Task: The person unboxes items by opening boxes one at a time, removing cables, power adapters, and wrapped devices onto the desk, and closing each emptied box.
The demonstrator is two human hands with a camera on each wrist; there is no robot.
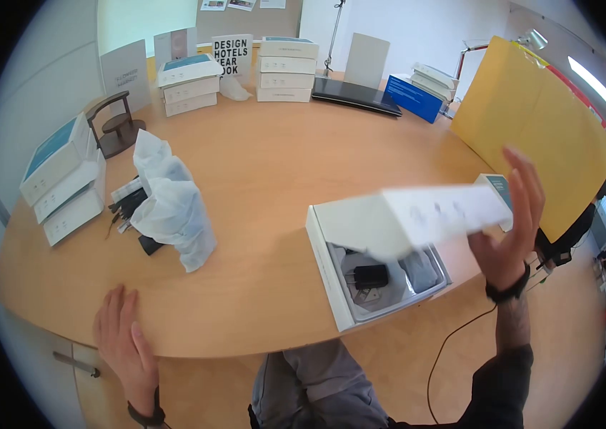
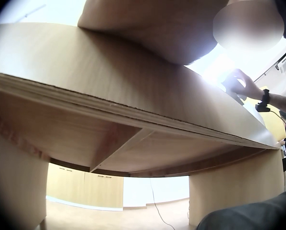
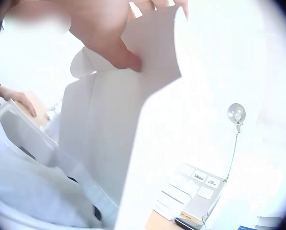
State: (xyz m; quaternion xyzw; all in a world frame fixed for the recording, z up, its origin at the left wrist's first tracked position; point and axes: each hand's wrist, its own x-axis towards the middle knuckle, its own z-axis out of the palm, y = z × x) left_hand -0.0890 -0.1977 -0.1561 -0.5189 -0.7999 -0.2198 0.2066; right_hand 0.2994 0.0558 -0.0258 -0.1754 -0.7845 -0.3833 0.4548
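Observation:
A white cardboard box [image 1: 330, 282] stands near the table's front edge with its lid [image 1: 453, 214] swung partway up. My right hand [image 1: 507, 254] pinches the lid's end flap; the right wrist view shows the thumb [image 3: 129, 59] pressed to the flap's inner side and fingers over its edge. Inside the box a black power adapter [image 1: 371, 277] lies in a tray, beside a grey wrapped item [image 1: 419, 273]. My left hand [image 1: 123, 336] rests flat at the front left table edge, fingers straight. Before it is a crumpled white wrapped bundle [image 1: 174, 204].
Black cables [image 1: 130, 204] lie behind the bundle. Stacked white boxes [image 1: 67, 182] stand at the left, more boxes [image 1: 287, 71] at the back. A small wooden chair model [image 1: 117, 129], a black laptop [image 1: 356, 96] and a yellow panel [image 1: 532, 121] line the table's far side.

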